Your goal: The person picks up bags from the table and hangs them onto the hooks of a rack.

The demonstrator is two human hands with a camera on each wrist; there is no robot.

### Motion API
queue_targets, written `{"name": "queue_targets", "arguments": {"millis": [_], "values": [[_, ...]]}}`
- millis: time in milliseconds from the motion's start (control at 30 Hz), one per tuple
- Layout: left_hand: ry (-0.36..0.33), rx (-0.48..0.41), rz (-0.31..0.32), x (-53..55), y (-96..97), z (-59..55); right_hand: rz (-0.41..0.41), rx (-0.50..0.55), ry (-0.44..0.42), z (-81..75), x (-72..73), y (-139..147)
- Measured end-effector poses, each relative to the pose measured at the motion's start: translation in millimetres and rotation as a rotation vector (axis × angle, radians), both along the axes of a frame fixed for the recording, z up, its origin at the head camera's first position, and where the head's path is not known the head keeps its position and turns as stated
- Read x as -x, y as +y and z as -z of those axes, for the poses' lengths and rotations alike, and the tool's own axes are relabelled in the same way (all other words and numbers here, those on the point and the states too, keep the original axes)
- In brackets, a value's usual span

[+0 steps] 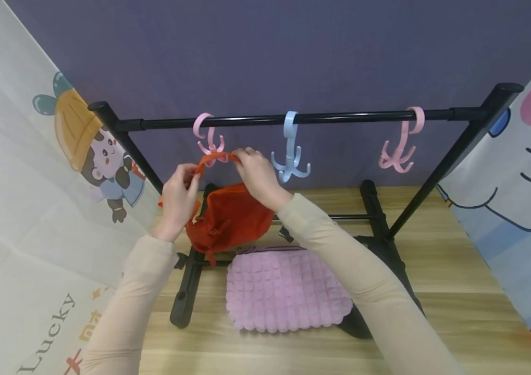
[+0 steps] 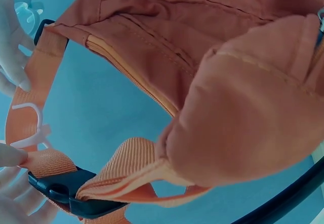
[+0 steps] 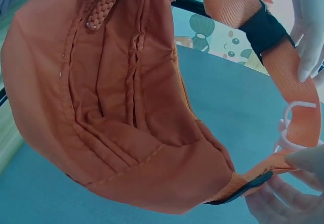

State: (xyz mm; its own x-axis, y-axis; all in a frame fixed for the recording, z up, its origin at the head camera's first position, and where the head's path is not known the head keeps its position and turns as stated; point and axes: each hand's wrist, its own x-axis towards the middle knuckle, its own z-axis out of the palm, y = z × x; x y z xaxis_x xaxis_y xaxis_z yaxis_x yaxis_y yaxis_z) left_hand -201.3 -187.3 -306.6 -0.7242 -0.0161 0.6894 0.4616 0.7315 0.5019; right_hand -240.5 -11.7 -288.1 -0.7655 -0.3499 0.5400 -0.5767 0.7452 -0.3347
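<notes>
An orange bag (image 1: 234,216) hangs from its webbing strap (image 1: 220,155), which both hands hold up at the left part of a black rack. My left hand (image 1: 178,200) pinches the strap's left side beside a black buckle (image 2: 63,186). On the other side, my right hand (image 1: 258,177) pinches the strap between thumb and fingers. Just behind the strap is a pink multi-prong hook (image 1: 211,136) on the rack's rail. Its pale prongs show against the strap in both wrist views; I cannot tell whether the strap rests on one.
Along the black rail (image 1: 340,119) hang a light blue hook (image 1: 289,133) and another pink hook (image 1: 403,140). A pink puffy bag (image 1: 288,291) lies on the wood-patterned surface (image 1: 453,312) below, partly over a black item (image 1: 356,324). Printed cloths flank both sides.
</notes>
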Motion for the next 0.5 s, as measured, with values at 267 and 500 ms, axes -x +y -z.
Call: {"name": "queue_targets", "arguments": {"millis": [267,500], "values": [[0.035,-0.02,0.008,-1.8,3.0,5.3,-0.015,0.025,0.001,2.0,-6.6,5],[0.123,-0.064,-0.003,-5.3,12.6,5.8,-0.026,0.073,0.037,2.7,-10.6,9]]}}
